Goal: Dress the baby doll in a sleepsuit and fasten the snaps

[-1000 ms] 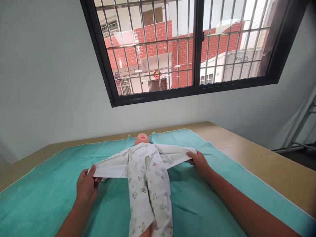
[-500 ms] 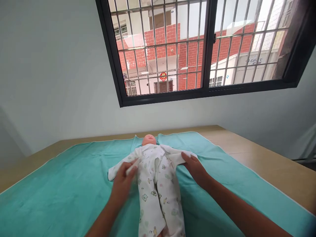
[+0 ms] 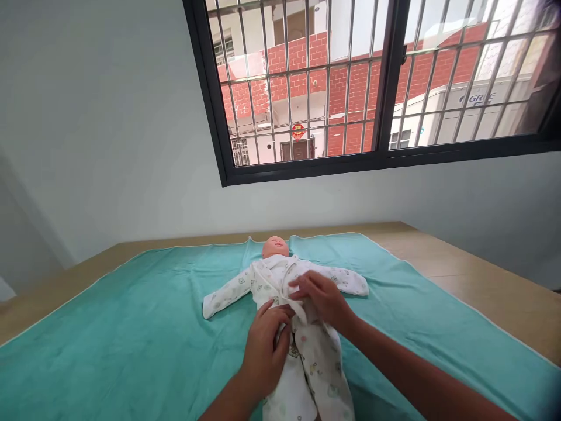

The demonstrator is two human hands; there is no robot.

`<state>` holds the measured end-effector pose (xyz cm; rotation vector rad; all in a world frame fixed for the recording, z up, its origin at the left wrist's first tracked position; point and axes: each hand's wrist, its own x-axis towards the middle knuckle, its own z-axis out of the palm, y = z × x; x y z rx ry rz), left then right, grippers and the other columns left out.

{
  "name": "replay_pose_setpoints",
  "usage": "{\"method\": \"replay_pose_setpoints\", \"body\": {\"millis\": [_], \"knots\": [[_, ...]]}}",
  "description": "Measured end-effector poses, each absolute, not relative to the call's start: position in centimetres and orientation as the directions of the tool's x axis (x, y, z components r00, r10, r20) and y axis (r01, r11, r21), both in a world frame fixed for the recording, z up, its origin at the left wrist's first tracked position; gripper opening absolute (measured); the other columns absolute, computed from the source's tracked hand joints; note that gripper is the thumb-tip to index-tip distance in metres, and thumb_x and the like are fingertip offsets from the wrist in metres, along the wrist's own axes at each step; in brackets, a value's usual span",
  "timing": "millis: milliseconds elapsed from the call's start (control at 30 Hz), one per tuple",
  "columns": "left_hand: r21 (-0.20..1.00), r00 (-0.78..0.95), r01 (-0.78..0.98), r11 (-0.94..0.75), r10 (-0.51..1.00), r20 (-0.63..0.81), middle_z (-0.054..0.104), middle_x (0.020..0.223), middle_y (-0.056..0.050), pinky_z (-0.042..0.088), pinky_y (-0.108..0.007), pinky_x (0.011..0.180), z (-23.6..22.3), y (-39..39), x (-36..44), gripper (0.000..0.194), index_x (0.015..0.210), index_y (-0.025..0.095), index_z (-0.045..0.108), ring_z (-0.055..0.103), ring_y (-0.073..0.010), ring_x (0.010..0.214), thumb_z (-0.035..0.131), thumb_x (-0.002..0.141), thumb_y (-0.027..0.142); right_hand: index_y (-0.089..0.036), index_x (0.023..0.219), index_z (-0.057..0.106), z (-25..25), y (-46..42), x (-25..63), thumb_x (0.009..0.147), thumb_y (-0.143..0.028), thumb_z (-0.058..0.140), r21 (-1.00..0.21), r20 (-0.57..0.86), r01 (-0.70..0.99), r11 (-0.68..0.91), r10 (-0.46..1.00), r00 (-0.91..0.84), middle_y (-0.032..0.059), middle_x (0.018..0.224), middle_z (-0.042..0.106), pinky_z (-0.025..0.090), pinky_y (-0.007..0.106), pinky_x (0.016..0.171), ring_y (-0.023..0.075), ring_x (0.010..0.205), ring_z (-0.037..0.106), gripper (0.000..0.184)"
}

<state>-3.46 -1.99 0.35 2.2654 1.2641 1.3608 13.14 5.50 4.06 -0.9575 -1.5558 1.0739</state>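
Observation:
A doll (image 3: 276,247) lies on its back, dressed in a white baby romper (image 3: 318,356) with small printed animals. Its sleeves are spread to both sides, and the wrap front is at the middle. My left hand (image 3: 268,345) rests low on the romper's front, its bent fingers at the edge of the cloth. From the right, my right hand (image 3: 323,297) pinches the front flap at the waist. The fingertips of both hands are close together there, and the folded cloth partly hides what they grip. The lower ends of the legs run out of view.
Beneath the doll a green cloth (image 3: 153,327) covers much of a wooden table (image 3: 491,298). A white wall (image 3: 109,146) rises behind the table, with a dark-framed barred window (image 3: 302,166) above it.
My right hand has left the sleeve on the right and moved inward to the waist. My left hand has moved right and slightly down onto the romper's front. The view has shifted slightly.

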Motion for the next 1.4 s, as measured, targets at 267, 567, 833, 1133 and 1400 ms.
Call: {"method": "replay_pose_setpoints", "body": {"millis": [267,567,833,1133,1400], "knots": [[0.54,0.203,0.537,-0.648,0.721,0.662,0.068,0.093,0.0,0.032,-0.046,0.11,0.6,-2.0,-3.4,0.017,0.082,0.022,0.052,0.062,-0.0158,0.098,0.043,0.084,0.008,-0.019,0.065,0.05,6.3,14.5,10.9,0.075,-0.038,0.061,-0.627,0.195,0.72,0.297,0.955,-0.224,0.001,0.063,0.059,0.031,0.024,0.051,0.0125,0.057,0.049,0.024],[0.545,0.181,0.5,-0.673,0.696,0.695,0.068,0.089,-0.001,0.033,-0.047,0.108,0.5,-1.8,-3.8,0.019,0.078,0.021,0.053,0.062,-0.0158,0.094,0.046,0.079,0.004,-0.019,0.072,0.054,8.2,15.8,6.7,0.075,-0.025,0.054,-0.347,0.404,0.738,0.579,0.802,-0.44,0.0009,0.082,0.061,0.029,0.025,0.06,0.0135,0.073,0.049,0.006],[0.475,0.198,0.516,-0.713,0.639,0.744,0.068,0.091,0.0,0.035,-0.046,0.107,0.0,-1.2,-4.0,0.021,0.083,0.022,0.055,0.061,-0.0158,0.098,0.051,0.076,0.002,-0.021,0.066,0.062,9.4,19.2,3.9,0.064,-0.026,0.067,-0.267,-0.048,0.703,0.66,0.719,-0.693,-0.0028,0.068,0.061,0.031,0.023,0.053,0.0117,0.059,0.05,0.006],[0.359,0.313,0.559,-0.747,0.591,0.743,0.065,0.115,-0.005,0.03,-0.049,0.114,0.2,-1.5,-3.8,0.025,0.101,0.023,0.057,0.048,-0.0204,0.124,0.056,0.079,0.01,-0.019,0.07,0.062,9.3,19.2,2.5,0.078,-0.021,0.058,-0.149,0.076,0.627,0.765,0.641,-0.764,0.0019,0.089,0.063,0.032,0.023,0.067,0.0135,0.079,0.052,0.009],[0.373,0.364,0.501,-0.781,0.581,0.728,0.065,0.108,-0.006,0.049,-0.038,0.093,-0.3,-1.6,-3.9,0.025,0.095,0.02,0.059,0.058,-0.0205,0.103,0.054,0.076,0.005,-0.02,0.077,0.064,8.0,19.1,2.1,0.086,-0.03,0.056,-0.019,0.257,0.737,0.676,0.715,-0.65,0.0052,0.093,0.065,0.034,0.024,0.07,0.019,0.095,0.054,0.015]]}}
